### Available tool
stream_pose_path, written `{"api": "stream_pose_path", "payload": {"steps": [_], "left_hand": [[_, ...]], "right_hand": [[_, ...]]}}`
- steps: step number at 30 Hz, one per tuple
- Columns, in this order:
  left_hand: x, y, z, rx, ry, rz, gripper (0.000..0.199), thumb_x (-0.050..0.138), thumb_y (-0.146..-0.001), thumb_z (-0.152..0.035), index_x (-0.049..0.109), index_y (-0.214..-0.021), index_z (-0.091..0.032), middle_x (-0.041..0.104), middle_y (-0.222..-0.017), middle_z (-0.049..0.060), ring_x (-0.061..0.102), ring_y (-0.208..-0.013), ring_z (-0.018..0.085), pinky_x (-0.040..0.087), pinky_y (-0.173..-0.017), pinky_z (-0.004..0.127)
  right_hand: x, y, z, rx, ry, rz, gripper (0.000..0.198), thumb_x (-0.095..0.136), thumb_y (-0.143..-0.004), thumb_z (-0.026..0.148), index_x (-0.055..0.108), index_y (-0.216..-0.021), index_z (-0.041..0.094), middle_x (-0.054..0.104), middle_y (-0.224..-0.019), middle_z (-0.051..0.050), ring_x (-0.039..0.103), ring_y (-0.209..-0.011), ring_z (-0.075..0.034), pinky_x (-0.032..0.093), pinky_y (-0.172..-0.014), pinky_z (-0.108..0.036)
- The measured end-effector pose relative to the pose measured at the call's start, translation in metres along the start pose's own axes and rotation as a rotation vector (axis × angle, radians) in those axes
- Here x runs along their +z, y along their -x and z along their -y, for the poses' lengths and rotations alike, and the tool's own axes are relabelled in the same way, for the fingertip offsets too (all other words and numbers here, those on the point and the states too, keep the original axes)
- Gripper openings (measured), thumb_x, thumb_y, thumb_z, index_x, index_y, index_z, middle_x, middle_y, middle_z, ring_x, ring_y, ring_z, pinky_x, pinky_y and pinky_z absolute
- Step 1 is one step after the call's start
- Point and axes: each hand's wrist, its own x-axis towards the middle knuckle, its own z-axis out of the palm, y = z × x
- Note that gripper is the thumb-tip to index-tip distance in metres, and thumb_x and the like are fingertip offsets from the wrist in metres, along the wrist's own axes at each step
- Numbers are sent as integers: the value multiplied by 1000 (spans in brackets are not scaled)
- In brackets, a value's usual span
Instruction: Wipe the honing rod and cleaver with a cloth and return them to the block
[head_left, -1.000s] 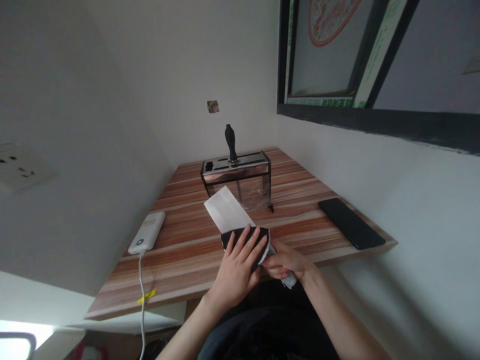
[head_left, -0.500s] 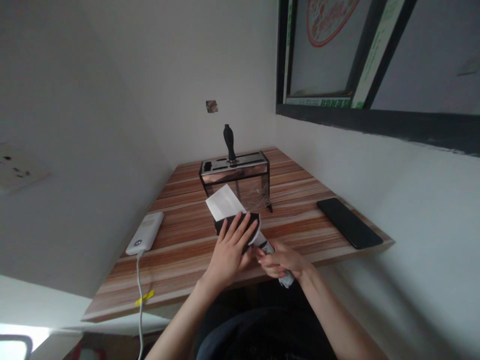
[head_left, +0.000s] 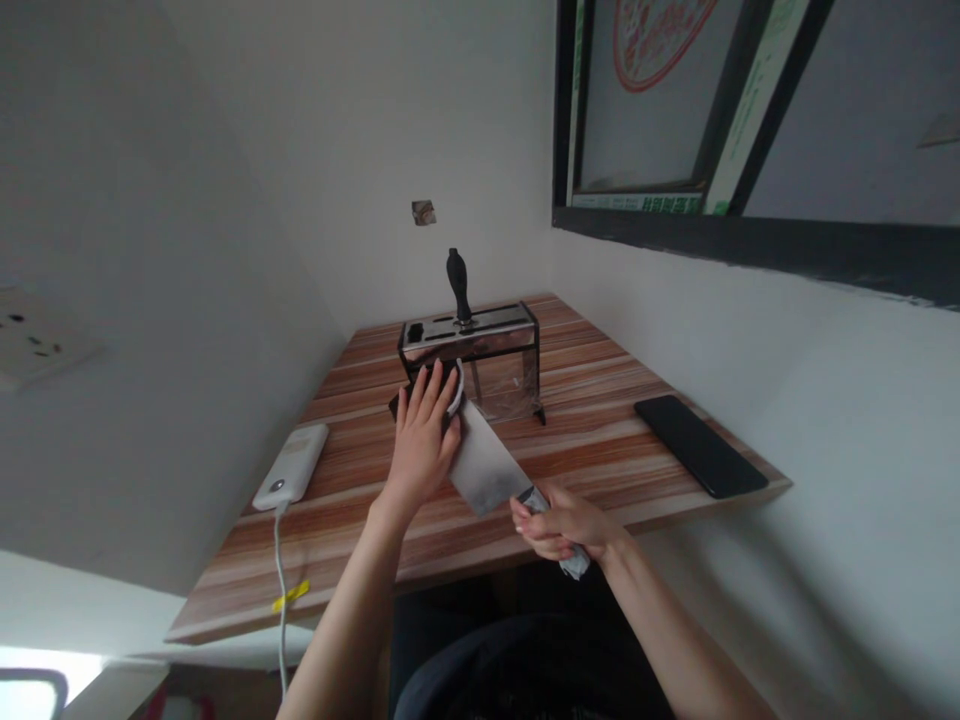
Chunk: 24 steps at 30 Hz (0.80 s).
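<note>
Cleaver [head_left: 489,468], head view: held over the table [head_left: 600,440], far end toward eleven o'clock. Wrapped handle [head_left: 576,562] at five o'clock is clamped in right hand [head_left: 559,520]. Black cloth-like piece [head_left: 395,405] is gripped by left hand [head_left: 418,440] over the far end. From the cleaver: slotted holder [head_left: 480,348] at twelve, white power bank [head_left: 294,467] at nine, black phone [head_left: 700,446] at three.

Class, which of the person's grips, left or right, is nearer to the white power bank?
Left. The left grip is to the right of the white power bank and slightly farther forward; the right grip, holding the cleaver, is much farther right and closer to the person.
</note>
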Motion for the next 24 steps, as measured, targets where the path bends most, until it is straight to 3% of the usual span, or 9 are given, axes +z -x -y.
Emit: {"api": "stream_pose_path", "payload": {"steps": [6, 18, 24], "left_hand": [[7, 11, -9, 7, -39, -10, 57, 36, -94, -18, 27, -150, -19, 22, -158, 9, 9, -148, 25, 11, -117, 54], [20, 74, -43, 256, -55, 210, 69, 45, -87, -15, 22, -152, -21, 21, -159, 6, 7, -148, 26, 5, -118, 49], [21, 94, -49, 326, -67, 259, 77, 47, -82, -12, 19, -153, -20, 18, -159, 3, 7, -148, 25, 1, -118, 45]], "right_hand": [[-2, -1, -1, 2, -29, 8, 34, 77, -68, 22, 44, -74, 19, 38, -51, 13, 22, -31, 2, 18, -29, -12], [-2, -2, -2, -16, -19, -30, 29, 74, -71, 23, 46, -75, 18, 35, -40, 15, 21, -29, 0, 20, -30, -12], [-3, -2, -4, -38, 19, -54, 28, 76, -68, 24, 49, -73, 17, 38, -37, 14, 26, -29, -1, 24, -30, -11]]}}
